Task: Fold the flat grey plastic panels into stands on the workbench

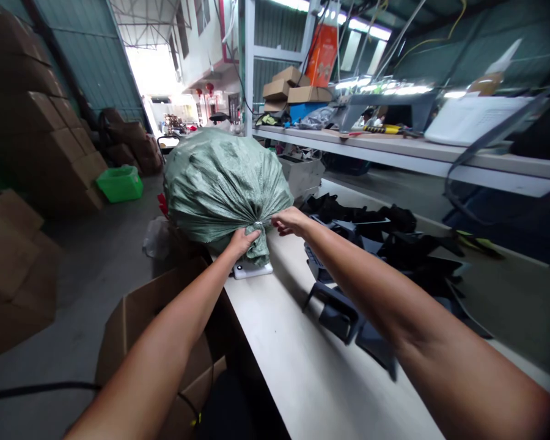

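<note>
A large, full green woven sack (220, 177) lies on the worktable, its gathered neck facing me. A thin pale tie string (259, 223) goes round the neck. My left hand (244, 242) is closed around the bunched end just below the string, thumb on top. To the right of the neck, my right hand (289, 221) is closed with its fingers curled, and it seems to pinch the end of the string; the fingertips are partly hidden. A white phone-like device (253, 271) lies flat under the sack's hanging end.
Dark plastic parts (348, 305) are heaped on the worktable (275, 354) to the right. A shelf (394, 146) with tools and a white tub (476, 116) runs above. An open carton (142, 299) stands below left; a green crate (119, 183) sits on the floor near stacked boxes.
</note>
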The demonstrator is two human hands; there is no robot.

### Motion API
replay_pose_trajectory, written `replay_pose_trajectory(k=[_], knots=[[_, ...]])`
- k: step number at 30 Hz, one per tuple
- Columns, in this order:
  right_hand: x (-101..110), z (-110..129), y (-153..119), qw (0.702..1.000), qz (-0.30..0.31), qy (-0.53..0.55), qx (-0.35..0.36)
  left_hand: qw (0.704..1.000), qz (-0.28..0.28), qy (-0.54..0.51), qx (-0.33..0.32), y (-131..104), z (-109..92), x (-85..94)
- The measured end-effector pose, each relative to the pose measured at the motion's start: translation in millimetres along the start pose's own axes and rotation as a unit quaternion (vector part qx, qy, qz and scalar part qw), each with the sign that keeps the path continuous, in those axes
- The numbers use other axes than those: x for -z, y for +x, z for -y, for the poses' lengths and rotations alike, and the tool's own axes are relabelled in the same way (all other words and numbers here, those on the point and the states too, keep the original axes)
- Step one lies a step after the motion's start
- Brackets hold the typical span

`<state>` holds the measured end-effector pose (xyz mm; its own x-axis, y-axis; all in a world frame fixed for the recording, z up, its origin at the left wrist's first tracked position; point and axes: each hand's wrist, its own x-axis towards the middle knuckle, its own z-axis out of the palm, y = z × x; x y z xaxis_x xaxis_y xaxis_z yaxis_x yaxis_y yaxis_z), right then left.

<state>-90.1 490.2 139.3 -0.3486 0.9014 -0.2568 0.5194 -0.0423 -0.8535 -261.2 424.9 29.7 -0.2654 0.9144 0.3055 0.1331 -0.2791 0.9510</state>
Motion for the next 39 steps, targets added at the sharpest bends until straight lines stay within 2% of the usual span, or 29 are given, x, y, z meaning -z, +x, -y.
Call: replay_pose_trajectory(k=[6, 12, 15, 18, 21, 23, 26, 29, 33, 39], knots=[[-22, 4, 1, 1.0, 0.025, 0.013, -0.011, 1.0, -0.015, -0.013, -0.014, 2, 3, -6.4], [-39, 9, -2, 0.999, -0.014, -0.028, 0.011, 1.0, -0.018, -0.013, -0.005, 3, 1, -6.9], [-41, 7, -2, 0.996, -0.044, -0.074, 0.036, 1.0, -0.01, -0.021, 0.003, 3, 0, -7.0], [-37, 6, -1, 0.985, -0.079, -0.128, 0.089, 0.999, 0.014, -0.031, 0.026, 3, -3, -2.2], [-31, 5, -1, 0.972, -0.091, -0.158, 0.149, 0.996, 0.048, -0.04, 0.071, 5, -6, 7.2], [-28, 4, 0, 0.971, -0.085, -0.158, 0.16, 0.99, 0.067, -0.047, 0.112, 6, -7, 12.8], [-26, -1, 1, 0.982, -0.06, -0.131, 0.126, 0.977, 0.09, -0.063, 0.181, 6, -5, 16.4], [-27, -6, 3, 0.995, -0.009, -0.076, 0.069, 0.965, 0.097, -0.089, 0.227, 4, 0, 15.1], [-31, -9, 6, 0.999, 0.037, -0.008, 0.031, 0.957, 0.091, -0.123, 0.248, 3, 7, 12.6], [-28, -13, 9, 0.998, 0.049, 0.019, 0.039, 0.946, 0.09, -0.15, 0.272, 4, 5, 13.9]])
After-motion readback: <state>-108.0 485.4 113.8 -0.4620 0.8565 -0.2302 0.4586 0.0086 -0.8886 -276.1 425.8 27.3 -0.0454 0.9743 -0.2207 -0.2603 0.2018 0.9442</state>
